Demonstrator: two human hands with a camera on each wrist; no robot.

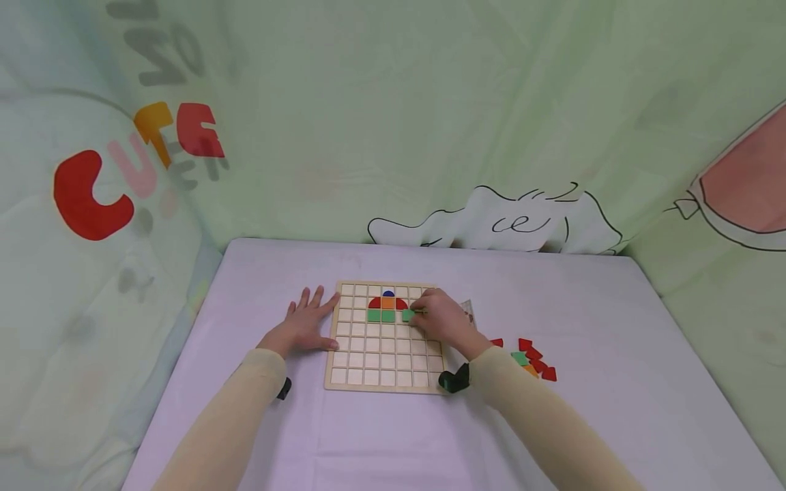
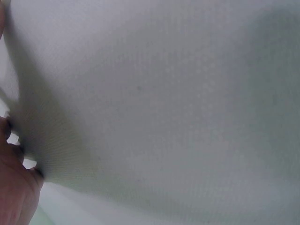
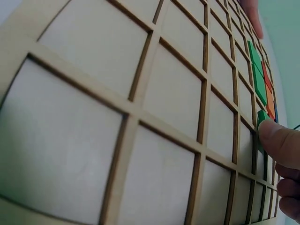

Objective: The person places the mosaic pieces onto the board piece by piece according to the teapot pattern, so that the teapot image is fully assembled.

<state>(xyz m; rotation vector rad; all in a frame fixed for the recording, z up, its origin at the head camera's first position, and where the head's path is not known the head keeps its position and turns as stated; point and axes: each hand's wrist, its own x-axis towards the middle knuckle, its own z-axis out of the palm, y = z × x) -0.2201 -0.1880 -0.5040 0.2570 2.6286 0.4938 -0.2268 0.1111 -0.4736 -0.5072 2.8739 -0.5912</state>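
Observation:
A wooden grid board [image 1: 371, 377] lies flat on the table. My left hand [image 1: 302, 326] rests at its left edge with fingers spread, the index fingertip and thumb touching the frame. Between thumb and fingers my right hand [image 1: 445, 319] pinches a green square tile [image 1: 408, 316], over the row of two green tiles [image 1: 381, 316]. The right wrist view shows this tile [image 3: 261, 116] tilted at a cell. Above the row sit an orange square [image 1: 388, 303], two red curved pieces [image 1: 374, 303] and a blue half-round piece [image 1: 389, 294]. Pale cloth fills most of the left wrist view.
Several loose red, green and orange pieces [image 1: 534, 358] lie right of the board, partly behind the right forearm. A printed card [image 1: 469, 310] shows partly behind the right hand. Printed cloth [image 1: 399, 123] hangs behind the lilac-covered table [image 1: 381, 436].

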